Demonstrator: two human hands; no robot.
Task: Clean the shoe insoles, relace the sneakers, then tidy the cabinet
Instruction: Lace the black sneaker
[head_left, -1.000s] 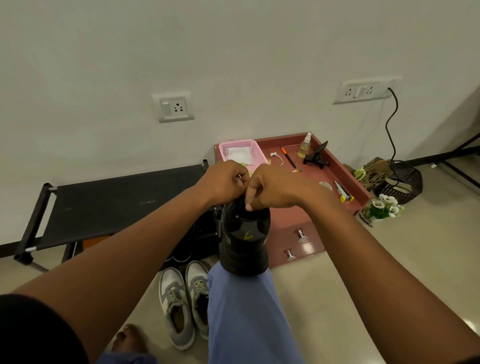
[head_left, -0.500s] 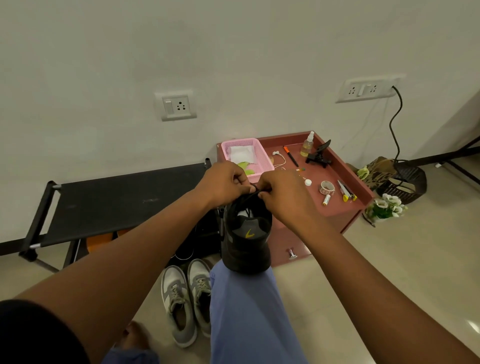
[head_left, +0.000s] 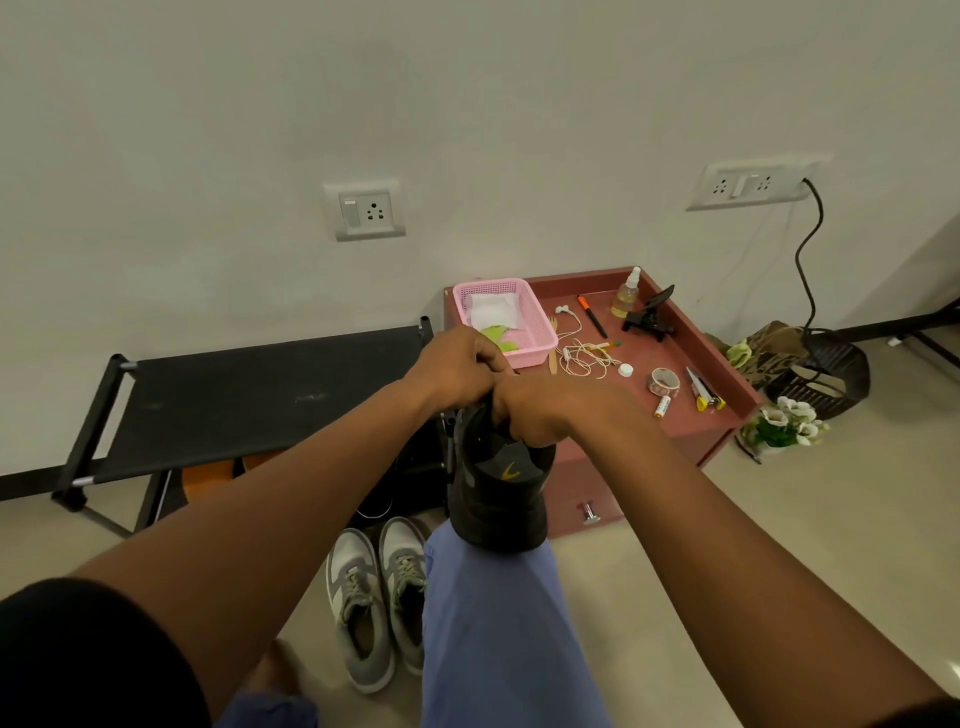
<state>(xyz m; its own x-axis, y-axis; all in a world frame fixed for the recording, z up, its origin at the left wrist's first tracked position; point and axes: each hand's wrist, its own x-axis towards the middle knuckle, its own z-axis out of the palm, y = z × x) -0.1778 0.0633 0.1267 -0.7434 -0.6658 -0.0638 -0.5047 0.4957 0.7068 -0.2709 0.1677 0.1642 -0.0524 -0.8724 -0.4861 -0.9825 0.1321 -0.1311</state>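
- Black sneaker (head_left: 498, 483) stands heel-down on the person's blue-trousered knee (head_left: 493, 623), toe end pointing away toward the wall, a small yellow logo on its tongue.
- Head view, hands: left hand (head_left: 457, 371) and right hand (head_left: 545, 410) meet at the far, upper end of the sneaker, knuckles touching each other. Fingers of both are curled tight over the lacing area. The lace itself is hidden under them, so cannot tell exactly what each pinches; both grips close on the shoe's top.
- Head view, floor: a grey and white pair of sneakers (head_left: 376, 597) lies side by side just left of the knee, laced, toes toward the wall. A bare foot shows at bottom left.
- Head view, cabinet: red-brown cabinet (head_left: 691, 415) against the wall behind the hands, with a raised rim and a drawer knob below. On its top: a pink basket (head_left: 524, 312) holding white cloth and green scraps, tangled white earphones (head_left: 582, 353), an orange-capped pen (head_left: 592, 314), a small spray bottle (head_left: 626, 293), a black clip stand (head_left: 652, 314), a tape roll (head_left: 665, 382), a battery (head_left: 662, 405).
- Head view, surroundings: black folding bench (head_left: 249, 400) left of the cabinet; white artificial flowers (head_left: 784, 423) and a dark basket (head_left: 826, 374) on the floor to its right; two wall sockets above, a black cord plugged into the right one.
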